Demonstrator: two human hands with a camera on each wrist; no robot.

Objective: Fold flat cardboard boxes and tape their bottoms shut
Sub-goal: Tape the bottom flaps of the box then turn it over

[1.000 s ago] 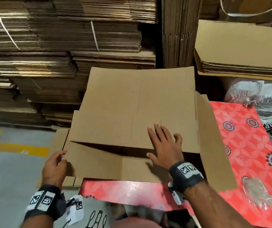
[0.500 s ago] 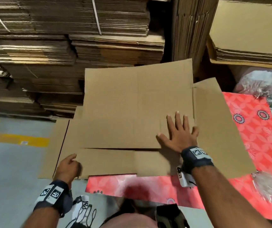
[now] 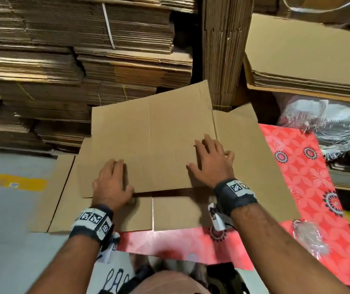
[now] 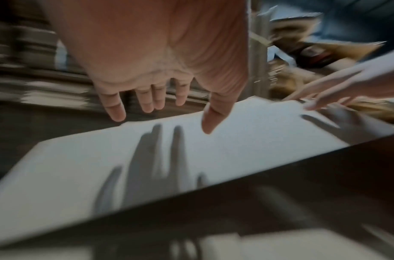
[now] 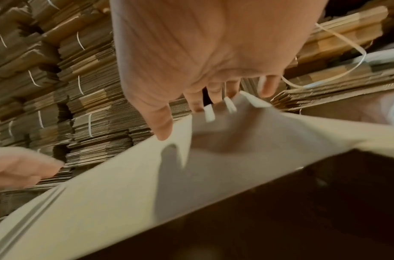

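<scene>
Cardboard box (image 3: 148, 132) at frame centre, lying across red patterned table (image 3: 309, 187). Left hand (image 3: 111, 179) and right hand (image 3: 211, 160) flat on far flap (image 3: 155, 170), fingers spread, gripping nothing, likely pressing flap down to close bottom. No tape on seam yet.

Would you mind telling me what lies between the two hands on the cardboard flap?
Only bare cardboard: in the head view the flap runs unbroken from the left hand to the right hand, with nothing resting on that stretch.
</scene>
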